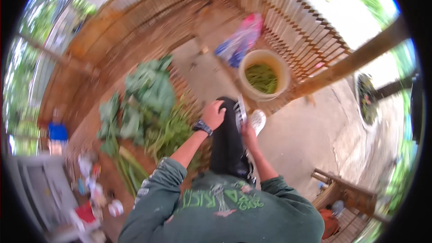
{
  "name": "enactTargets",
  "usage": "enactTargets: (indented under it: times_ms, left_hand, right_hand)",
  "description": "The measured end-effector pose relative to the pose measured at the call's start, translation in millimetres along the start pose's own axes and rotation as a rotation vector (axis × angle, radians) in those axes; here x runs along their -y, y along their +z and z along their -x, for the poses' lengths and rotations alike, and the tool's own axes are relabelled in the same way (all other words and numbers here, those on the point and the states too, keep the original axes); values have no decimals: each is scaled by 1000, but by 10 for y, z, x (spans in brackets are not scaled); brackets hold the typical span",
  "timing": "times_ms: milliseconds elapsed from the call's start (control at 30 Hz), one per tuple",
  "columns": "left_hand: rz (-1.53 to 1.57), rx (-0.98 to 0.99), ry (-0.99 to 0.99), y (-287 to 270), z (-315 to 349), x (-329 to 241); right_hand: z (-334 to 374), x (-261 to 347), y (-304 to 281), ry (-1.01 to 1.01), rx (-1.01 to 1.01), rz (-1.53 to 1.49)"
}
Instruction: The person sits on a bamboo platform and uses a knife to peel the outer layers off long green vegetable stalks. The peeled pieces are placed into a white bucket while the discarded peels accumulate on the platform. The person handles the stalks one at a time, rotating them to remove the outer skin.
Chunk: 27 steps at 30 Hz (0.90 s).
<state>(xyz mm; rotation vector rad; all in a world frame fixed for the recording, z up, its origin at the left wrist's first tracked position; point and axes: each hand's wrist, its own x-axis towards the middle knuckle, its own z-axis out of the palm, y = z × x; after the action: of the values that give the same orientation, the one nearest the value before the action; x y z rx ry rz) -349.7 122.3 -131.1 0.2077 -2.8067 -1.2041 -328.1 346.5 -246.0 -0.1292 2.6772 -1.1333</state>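
Note:
My left hand [214, 115], with a dark watch on its wrist, lies over my knee in black trousers [221, 148]. Its fingers curve loosely over the cloth and nothing shows in them. Beside the same leg, my right hand [249, 134] is closed on a knife, whose pale, narrow blade [241, 106] points away from me. The knife's handle is hidden in my fist. Beyond my right hand stands a whitish bucket [280, 91] with cut green stalks or pods [261, 79] inside.
Large green leaves [150, 90] and finer greens [173, 128] lie on the wooden bench to my left. A pink and blue plastic bag [240, 40] is behind the bucket. Slatted railing [297, 18] borders the far side; a wooden post [342, 63] slants at right.

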Motion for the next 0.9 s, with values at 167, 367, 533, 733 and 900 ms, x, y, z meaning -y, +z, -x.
enactTargets:
  times_ms: [167, 367, 533, 733, 900]
  left_hand:
    - [52, -146, -265, -486, 1897, 243]
    - [48, -436, -530, -822, 2935, 704]
    - [-55, -572, -446, -1198, 2436, 868]
    - [-488, -197, -506, -1565, 1951, 1494]
    - [-592, 31, -474, -1557, 2312, 1670]
  right_hand:
    - [-156, 648, -398, -45, -17, -133]
    - [-76, 1537, -509, -84, 17, 88]
    - [209, 2144, -278, -231, 55, -99]
    - [651, 2355, 26, -391, 225, -222]
    - [947, 2359, 158, -295, 404, -172]
